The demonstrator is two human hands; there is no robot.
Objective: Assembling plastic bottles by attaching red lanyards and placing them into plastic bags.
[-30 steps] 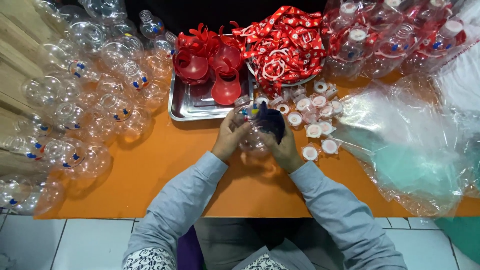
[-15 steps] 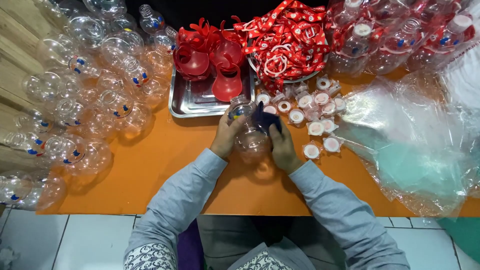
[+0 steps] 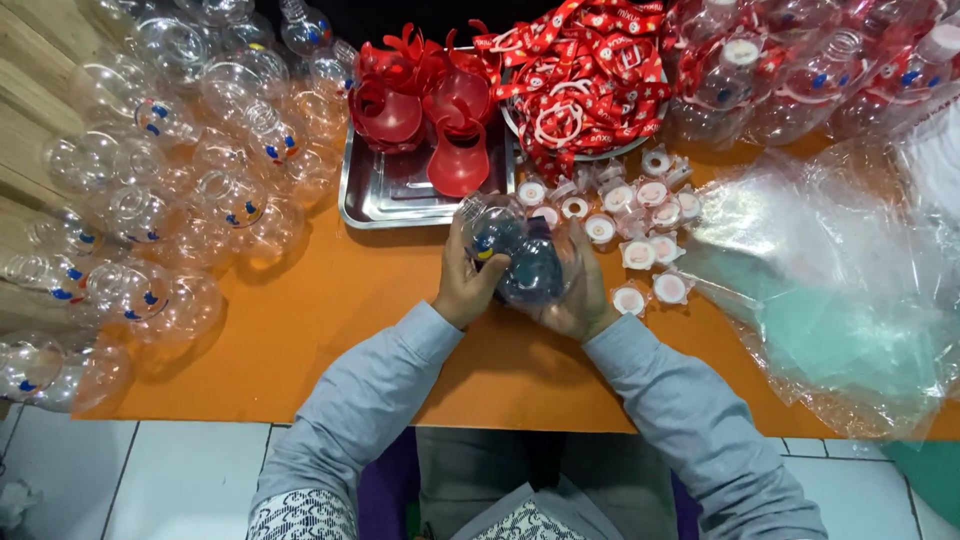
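Observation:
Both my hands hold one clear round plastic bottle over the orange table, just in front of a steel tray. My left hand grips its left side and my right hand cups it from the right and below. A dark blue piece shows at or inside the bottle between my palms. Small blue and yellow marks sit on the bottle's near side.
Several clear round bottles are heaped at the left. The steel tray carries red plastic pieces. A bowl of red-and-white straps stands behind, white caps lie beside it, clear plastic bags at right.
The bottle has been turned a little between my hands, which stay in the same spot in front of the tray.

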